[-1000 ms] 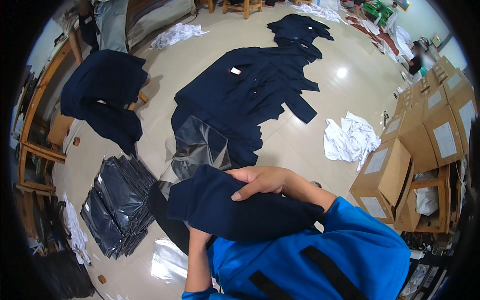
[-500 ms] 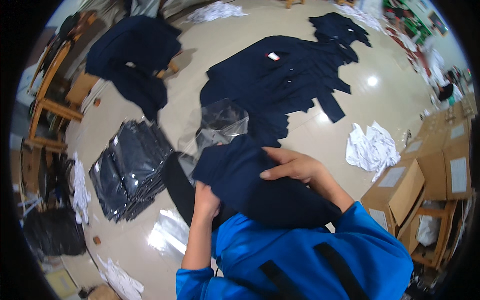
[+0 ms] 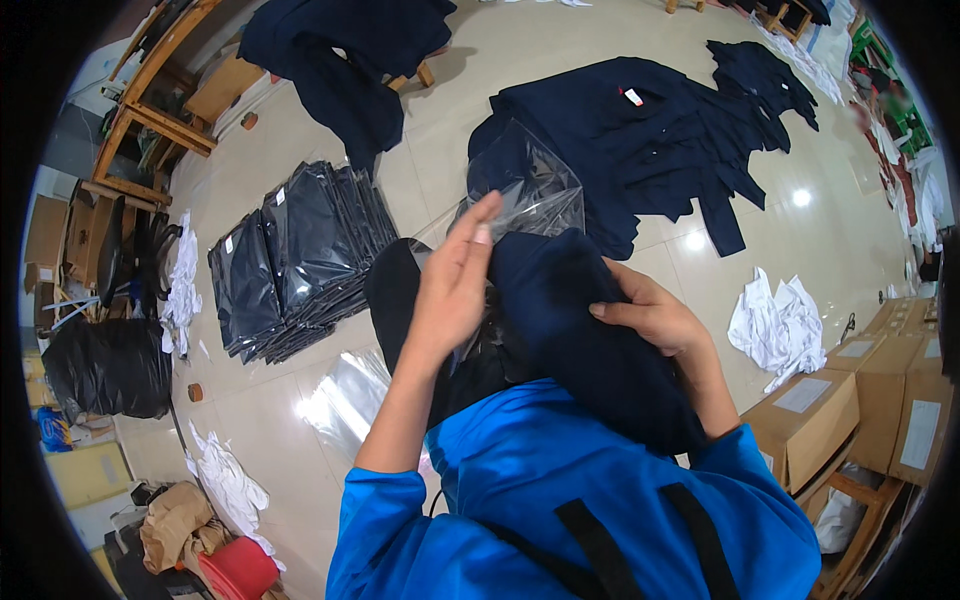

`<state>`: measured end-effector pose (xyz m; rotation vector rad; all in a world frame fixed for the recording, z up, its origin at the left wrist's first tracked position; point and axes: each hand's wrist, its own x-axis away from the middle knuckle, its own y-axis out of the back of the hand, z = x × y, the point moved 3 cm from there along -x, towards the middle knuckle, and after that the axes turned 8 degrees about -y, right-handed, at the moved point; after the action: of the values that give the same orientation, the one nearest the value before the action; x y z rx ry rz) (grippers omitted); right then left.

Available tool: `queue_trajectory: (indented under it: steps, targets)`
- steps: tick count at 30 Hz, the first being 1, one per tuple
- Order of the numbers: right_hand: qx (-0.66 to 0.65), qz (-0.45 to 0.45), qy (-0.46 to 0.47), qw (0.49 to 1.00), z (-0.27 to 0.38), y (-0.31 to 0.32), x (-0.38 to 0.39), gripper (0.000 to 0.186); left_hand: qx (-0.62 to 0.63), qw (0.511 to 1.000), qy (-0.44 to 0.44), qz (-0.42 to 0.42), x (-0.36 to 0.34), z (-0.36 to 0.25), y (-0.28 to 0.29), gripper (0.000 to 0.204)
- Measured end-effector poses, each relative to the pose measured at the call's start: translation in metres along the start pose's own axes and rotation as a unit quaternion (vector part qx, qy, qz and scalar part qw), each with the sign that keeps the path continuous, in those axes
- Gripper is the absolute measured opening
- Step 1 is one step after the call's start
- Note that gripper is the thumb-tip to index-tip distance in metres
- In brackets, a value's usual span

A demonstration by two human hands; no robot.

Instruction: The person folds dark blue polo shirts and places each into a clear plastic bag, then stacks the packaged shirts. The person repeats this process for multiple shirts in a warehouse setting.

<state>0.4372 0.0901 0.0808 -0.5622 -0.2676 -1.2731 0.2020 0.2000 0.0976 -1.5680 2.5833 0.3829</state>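
Observation:
My left hand [image 3: 460, 270] is raised left of a folded navy garment [image 3: 590, 340], fingers together on the edge of a clear plastic bag [image 3: 530, 175] that stands up in front of me. My right hand [image 3: 645, 315] grips that garment from the right, thumb over the cloth, with the garment hanging down over my blue clothing. A black shape, partly covered, lies below and left of my hands. Beyond the bag, several navy garments [image 3: 640, 130] are spread on the floor.
Stacked bagged dark garments [image 3: 290, 260] lie left, clear bags [image 3: 340, 400] below them. A navy pile [image 3: 340, 50] rests on a wooden stool. White cloth [image 3: 775, 325] and cardboard boxes [image 3: 800, 420] are right. Wooden furniture [image 3: 160, 130], a black sack [image 3: 100, 370] and a red bucket [image 3: 240, 570] line the left.
My left hand has moved up from beneath the folded garment to the plastic bag. My right hand still holds the garment. The view has shifted, so floor items appear farther right.

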Motion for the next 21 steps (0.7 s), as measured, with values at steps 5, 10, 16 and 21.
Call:
queue_trajectory:
  steps: [5, 10, 16, 21]
  targets:
    - [0.143, 0.002, 0.032, 0.989, -0.002, -0.011, -0.005, 0.075, -0.2, 0.97, -0.138, 0.025, -0.006, -0.016, -0.038, 0.044]
    - [0.034, -0.068, -0.028, 0.997, 0.001, -0.001, -0.007, 0.069, -0.276, 0.948, -0.155, 0.031, 0.004, -0.03, -0.056, 0.048]
    - [-0.104, -0.115, 0.036, 0.987, -0.003, -0.003, -0.02, 0.058, -0.29, 0.937, -0.173, 0.09, 0.023, -0.027, -0.087, 0.055]
    - [-0.185, -0.121, 0.023, 0.975, -0.006, -0.012, -0.018, 0.055, -0.255, 0.944, -0.172, 0.118, 0.033, -0.052, -0.101, 0.057]
